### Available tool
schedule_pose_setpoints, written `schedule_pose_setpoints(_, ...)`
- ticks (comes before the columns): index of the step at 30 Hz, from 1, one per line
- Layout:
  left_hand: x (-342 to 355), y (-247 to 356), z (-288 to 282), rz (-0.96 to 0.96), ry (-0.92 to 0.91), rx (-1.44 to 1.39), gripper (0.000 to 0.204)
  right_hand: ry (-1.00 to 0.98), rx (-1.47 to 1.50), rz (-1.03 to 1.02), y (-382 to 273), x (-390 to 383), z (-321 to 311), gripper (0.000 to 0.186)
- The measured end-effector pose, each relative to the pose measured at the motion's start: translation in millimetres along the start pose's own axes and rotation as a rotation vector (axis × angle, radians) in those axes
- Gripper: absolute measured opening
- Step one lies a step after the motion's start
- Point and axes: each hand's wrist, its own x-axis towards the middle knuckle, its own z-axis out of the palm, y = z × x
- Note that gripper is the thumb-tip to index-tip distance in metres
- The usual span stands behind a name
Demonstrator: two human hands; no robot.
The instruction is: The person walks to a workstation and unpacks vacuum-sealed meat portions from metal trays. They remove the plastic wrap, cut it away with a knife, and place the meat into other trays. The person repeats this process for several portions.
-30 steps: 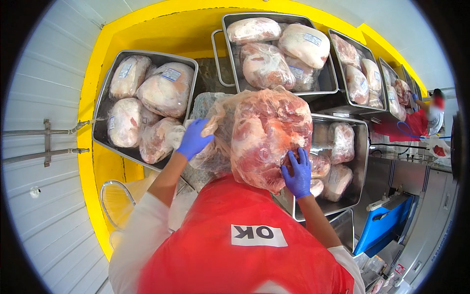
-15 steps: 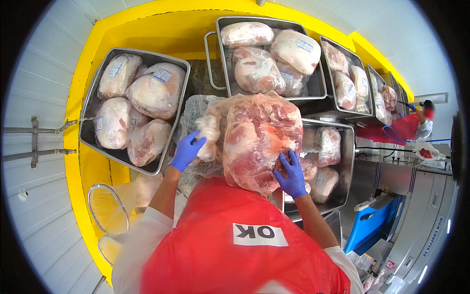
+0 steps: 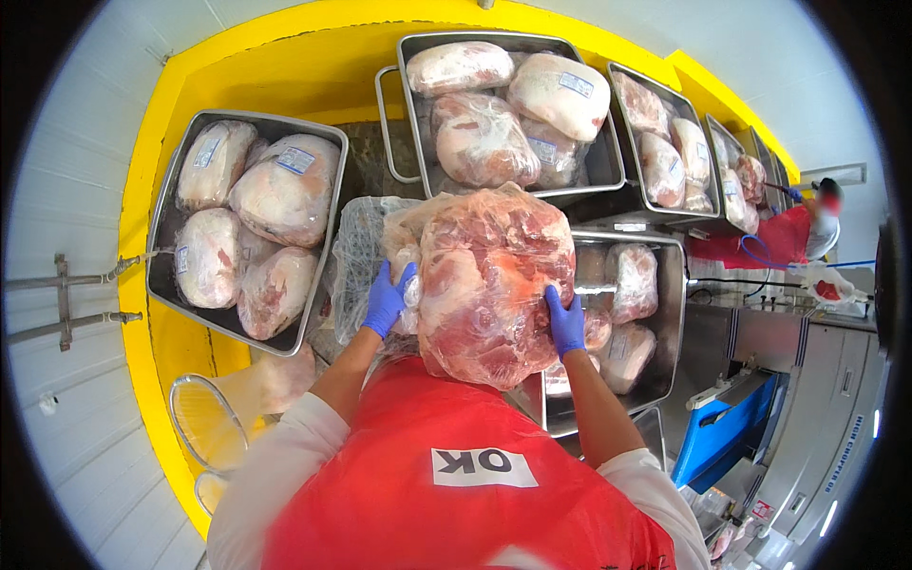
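Note:
A large, raw piece of meat point(image 3: 494, 285) in clear plastic is right in front of me, above the red apron point(image 3: 408, 427). My left hand point(image 3: 387, 299), in a blue-purple glove, grips its left side, where the wrap is bunched up. On the other side my right hand point(image 3: 566, 321), gloved alike, clasps the meat with the thumb on top; the rest of its fingers are partly hidden. Loose clear plastic film point(image 3: 359, 252) spreads out to the left of the meat. What lies beneath the meat cannot be seen.
Metal bins with wrapped, labelled meat stand around me: a left bin point(image 3: 158, 249), a far bin point(image 3: 410, 104) and a right bin point(image 3: 673, 351). More bins line the yellow wall point(image 3: 313, 57). A co-worker in a red apron point(image 3: 774, 237) is at the far right, beyond a steel machine point(image 3: 817, 380).
My left hand has moved in from the loose film to the meat's left side. My right hand has shifted from its top to its right edge. The meat appears slightly turned and nearer.

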Motion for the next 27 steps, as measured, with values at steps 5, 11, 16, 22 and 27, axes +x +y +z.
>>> schedule_pose_setpoints(5,-5,50,-4,-0.224,-0.264,-0.447,0.061,0.043,-0.029,-0.002,11,13,1,0.072)
schedule_pose_setpoints(11,19,-8,6,-0.582,-0.598,-1.045,0.035,-0.025,0.196,-0.013,27,35,-6,0.051)
schedule_pose_setpoints(16,24,-8,14,-0.639,-0.801,-1.146,0.036,-0.101,0.257,0.076,13,37,-12,0.04)
schedule_pose_setpoints(22,21,17,19,-0.636,-0.839,-1.142,0.038,-0.381,0.489,0.356,7,57,-25,0.045)
schedule_pose_setpoints(27,9,17,18,-0.442,-0.868,-1.19,0.037,-0.401,0.525,0.265,-17,46,-25,0.059)
